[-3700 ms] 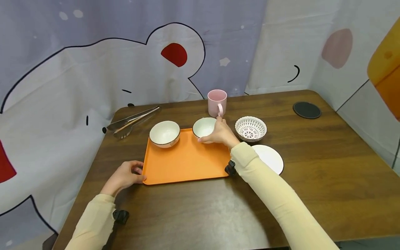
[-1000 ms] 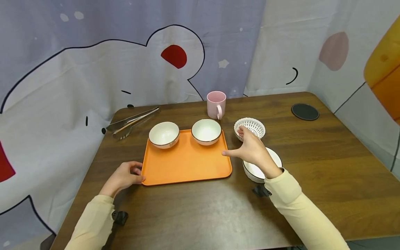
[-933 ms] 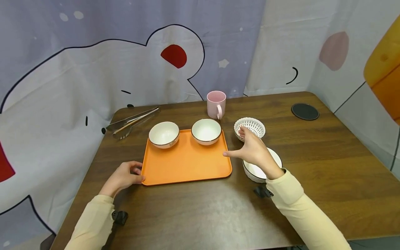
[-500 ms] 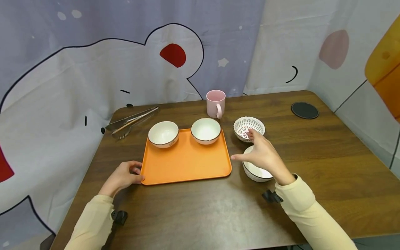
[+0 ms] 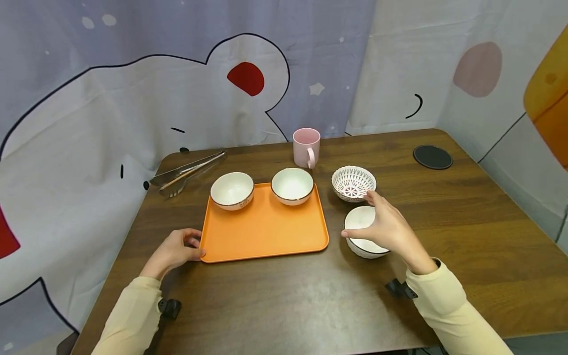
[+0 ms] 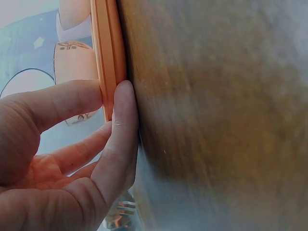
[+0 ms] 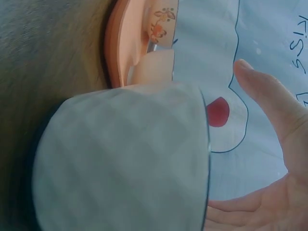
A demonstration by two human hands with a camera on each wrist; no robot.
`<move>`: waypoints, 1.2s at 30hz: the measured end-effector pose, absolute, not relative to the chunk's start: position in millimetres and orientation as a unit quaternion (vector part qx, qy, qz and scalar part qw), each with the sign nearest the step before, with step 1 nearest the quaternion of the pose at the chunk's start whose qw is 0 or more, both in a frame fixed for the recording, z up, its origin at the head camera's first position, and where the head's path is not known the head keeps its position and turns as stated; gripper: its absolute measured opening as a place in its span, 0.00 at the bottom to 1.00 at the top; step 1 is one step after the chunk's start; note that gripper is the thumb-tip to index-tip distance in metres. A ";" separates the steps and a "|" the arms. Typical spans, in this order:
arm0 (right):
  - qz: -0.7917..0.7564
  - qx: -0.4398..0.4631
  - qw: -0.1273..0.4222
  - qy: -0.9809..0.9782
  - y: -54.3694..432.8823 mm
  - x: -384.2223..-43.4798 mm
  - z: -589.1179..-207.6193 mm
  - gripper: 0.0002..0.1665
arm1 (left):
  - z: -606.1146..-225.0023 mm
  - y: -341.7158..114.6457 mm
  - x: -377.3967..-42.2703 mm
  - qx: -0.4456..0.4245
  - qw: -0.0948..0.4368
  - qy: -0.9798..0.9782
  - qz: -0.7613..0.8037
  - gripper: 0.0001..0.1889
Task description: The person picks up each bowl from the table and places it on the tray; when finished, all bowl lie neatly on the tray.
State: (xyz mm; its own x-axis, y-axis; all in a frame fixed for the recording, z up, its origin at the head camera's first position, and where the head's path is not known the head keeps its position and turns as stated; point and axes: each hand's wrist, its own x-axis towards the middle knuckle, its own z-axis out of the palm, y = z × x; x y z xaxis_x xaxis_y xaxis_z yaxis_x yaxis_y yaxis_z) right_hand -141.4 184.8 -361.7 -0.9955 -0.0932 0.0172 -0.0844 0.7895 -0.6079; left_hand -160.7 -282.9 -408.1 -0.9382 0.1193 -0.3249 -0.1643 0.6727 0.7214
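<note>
My left hand [image 5: 175, 251] pinches the near left corner of an orange tray [image 5: 266, 231]; in the left wrist view the thumb and a finger [image 6: 125, 108] meet at its edge. Two white bowls with dark rims, the left bowl [image 5: 230, 187] and the right bowl [image 5: 292, 183], stand along the tray's far edge. Right of the tray is a white bowl [image 5: 358, 217] with a dimpled side, seen large in the right wrist view. Over its rim my right hand [image 5: 392, 231] hovers, thumb and fingers spread wide, holding nothing.
Behind that bowl stands a patterned openwork bowl [image 5: 353, 182]. A pink mug [image 5: 306, 147] is at the back, tongs [image 5: 191, 170] and a fork [image 5: 178, 188] at the back left. A black round coaster [image 5: 433, 157] lies far right on the wooden table [image 5: 275, 305].
My right hand has let go of the right bowl on the tray and moved right and nearer, over the dimpled white bowl. The left hand stays at the tray corner.
</note>
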 end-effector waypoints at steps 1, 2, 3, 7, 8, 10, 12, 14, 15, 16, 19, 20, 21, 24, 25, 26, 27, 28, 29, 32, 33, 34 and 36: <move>-0.319 -0.049 0.005 0.947 186.7 -140.0 -362.8 0.66 | -408.0 -282.8 -161.0 -0.012 0.175 0.899 0.402 0.32; -0.318 -0.049 0.004 0.947 188.7 -138.5 -363.6 0.66 | -408.0 -282.7 -161.0 -0.012 0.174 0.899 0.402 0.32; -0.317 -0.050 0.004 0.947 190.9 -137.0 -364.5 0.66 | -407.9 -282.5 -161.1 -0.012 0.174 0.899 0.402 0.32; -0.312 -0.047 0.005 0.949 199.5 -132.4 -368.4 0.66 | -407.6 -281.7 -161.2 -0.011 0.175 0.898 0.404 0.32; -0.312 -0.045 0.006 0.949 201.6 -131.5 -369.2 0.66 | -407.6 -281.5 -161.1 -0.011 0.176 0.897 0.405 0.32; -0.310 -0.046 0.006 0.950 205.1 -130.4 -370.4 0.68 | -407.3 -281.2 -161.2 -0.013 0.176 0.899 0.402 0.31; -0.308 -0.047 0.007 0.950 208.2 -129.6 -371.1 0.69 | -407.1 -281.4 -161.4 -0.013 0.177 0.901 0.397 0.31; -0.307 -0.048 0.008 0.951 210.5 -128.5 -371.5 0.70 | -406.5 -281.5 -161.6 -0.014 0.177 0.901 0.395 0.31; -0.305 -0.049 0.009 0.951 211.4 -127.9 -371.6 0.70 | -406.2 -281.5 -161.6 -0.015 0.177 0.901 0.395 0.32; -0.304 -0.047 0.010 0.952 212.3 -127.0 -371.8 0.71 | -406.1 -281.6 -161.5 -0.015 0.178 0.901 0.396 0.32; -0.299 -0.046 0.017 0.953 214.2 -124.3 -373.6 0.71 | -406.2 -281.4 -161.0 -0.016 0.179 0.898 0.401 0.32; -0.297 -0.046 0.019 0.953 214.6 -123.6 -374.5 0.72 | -406.6 -281.4 -160.7 -0.016 0.179 0.898 0.402 0.32; -0.297 -0.046 0.021 0.954 214.8 -122.8 -375.5 0.72 | -407.1 -281.5 -160.6 -0.016 0.180 0.897 0.404 0.32; -0.296 -0.049 0.027 0.953 216.0 -121.6 -380.1 0.74 | -408.0 -282.0 -160.9 -0.015 0.180 0.897 0.403 0.32; -0.297 -0.049 0.028 0.953 216.2 -121.4 -381.5 0.75 | -408.4 -282.3 -160.9 -0.016 0.180 0.897 0.403 0.32; -0.298 -0.050 0.029 0.953 216.7 -121.3 -383.1 0.76 | -408.6 -282.7 -161.2 -0.015 0.180 0.897 0.403 0.32; -0.298 -0.051 0.030 0.953 217.0 -121.0 -384.4 0.77 | -408.6 -283.0 -161.4 -0.015 0.179 0.897 0.403 0.32; -0.299 -0.052 0.030 0.952 217.6 -120.8 -385.8 0.78 | -408.7 -283.2 -161.5 -0.014 0.179 0.898 0.403 0.32; -0.299 -0.053 0.031 0.952 218.1 -120.4 -386.9 0.78 | -409.0 -283.2 -161.5 -0.015 0.179 0.897 0.405 0.32; -0.303 -0.057 0.032 0.951 219.0 -119.7 -389.8 0.80 | -409.4 -283.3 -161.5 -0.014 0.180 0.895 0.408 0.32; -0.304 -0.058 0.032 0.950 219.0 -119.4 -390.4 0.80 | -409.4 -283.3 -161.5 -0.014 0.179 0.895 0.409 0.32; -0.305 -0.059 0.033 0.950 219.1 -119.2 -391.1 0.81 | -409.4 -283.3 -161.5 -0.014 0.179 0.894 0.410 0.32; -0.307 -0.060 0.033 0.949 219.3 -118.9 -392.6 0.81 | -409.2 -283.5 -161.7 -0.013 0.179 0.895 0.409 0.32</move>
State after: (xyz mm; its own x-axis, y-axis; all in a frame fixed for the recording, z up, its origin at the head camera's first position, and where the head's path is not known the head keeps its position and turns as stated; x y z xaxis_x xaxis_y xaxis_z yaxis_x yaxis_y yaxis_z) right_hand -118.9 219.3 -392.6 -0.9905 -0.1351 -0.0263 -0.0942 0.8047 -0.5861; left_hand -161.7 -283.5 -409.2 -0.9358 0.1236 -0.3302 -0.1688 0.6653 0.7273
